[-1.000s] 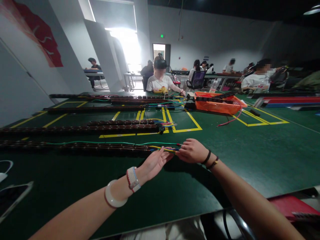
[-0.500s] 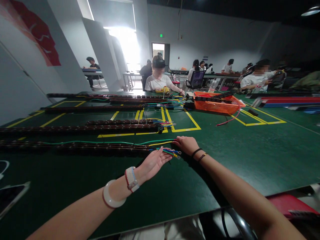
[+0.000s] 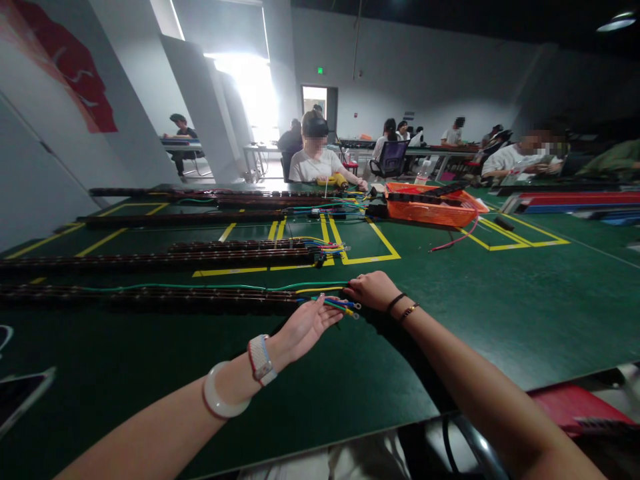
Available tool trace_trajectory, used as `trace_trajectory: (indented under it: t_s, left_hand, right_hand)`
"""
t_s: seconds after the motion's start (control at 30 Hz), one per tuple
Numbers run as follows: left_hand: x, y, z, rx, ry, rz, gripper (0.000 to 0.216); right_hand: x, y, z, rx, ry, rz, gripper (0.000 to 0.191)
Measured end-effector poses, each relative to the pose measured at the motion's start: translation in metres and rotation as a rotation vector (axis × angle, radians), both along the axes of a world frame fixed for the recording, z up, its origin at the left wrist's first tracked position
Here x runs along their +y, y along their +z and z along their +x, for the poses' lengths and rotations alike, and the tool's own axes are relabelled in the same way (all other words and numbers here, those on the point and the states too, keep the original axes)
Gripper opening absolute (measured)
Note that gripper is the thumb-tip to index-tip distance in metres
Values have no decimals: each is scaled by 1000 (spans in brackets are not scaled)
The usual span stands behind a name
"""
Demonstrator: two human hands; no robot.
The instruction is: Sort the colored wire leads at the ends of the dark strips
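My left hand (image 3: 306, 328) holds several blue, green and yellow wires (image 3: 342, 305) between the thumb and stretched fingers. Ring terminals (image 3: 356, 311) on their ends stick out past the fingertips. These wires come from a long dark bundle (image 3: 200, 295) lying across the near part of the table. Beside it, my right hand (image 3: 371, 291) is closed around the ends of a long green wire (image 3: 200, 287) and a yellow wire (image 3: 320, 289). The ends inside the right fist are hidden.
More dark bundles (image 3: 240, 256) lie farther back on the green table (image 3: 475, 313), over yellow tape outlines (image 3: 373, 257). An orange basket (image 3: 430, 212) holds dark parts. Across the table sits a person (image 3: 315, 163). A phone-like device (image 3: 23, 400) is at the left edge.
Both hands keep almost the same place and hold. The right hand has shifted very slightly left, and the whole view has drifted a little.
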State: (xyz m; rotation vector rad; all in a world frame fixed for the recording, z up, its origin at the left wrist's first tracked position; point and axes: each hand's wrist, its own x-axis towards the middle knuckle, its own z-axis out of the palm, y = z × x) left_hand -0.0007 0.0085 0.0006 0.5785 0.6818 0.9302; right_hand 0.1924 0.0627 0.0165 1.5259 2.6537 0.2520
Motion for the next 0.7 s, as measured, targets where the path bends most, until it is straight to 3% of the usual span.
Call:
trace_trajectory:
  t_s: [0.13, 0.27, 0.5, 0.6, 0.7]
  left_hand:
    - [1, -3, 0, -14, -1, 1, 18]
    - [1, -3, 0, -14, 3, -2, 19]
    - [0, 0, -1, -51, -30, 5, 21]
    - [0, 0, -1, -50, -18, -14, 21]
    - [0, 1, -2, -58, -26, -8, 20]
  right_hand:
    - [-4, 4, 1, 13, 2, 41, 49]
    - [-10, 11, 5, 106, -30, 187, 53]
    - [-26, 20, 11, 153, 527, 239, 53]
    - [-27, 16, 5, 152, 607, 224, 56]
    - [-25, 10, 2, 133, 592, 267, 45]
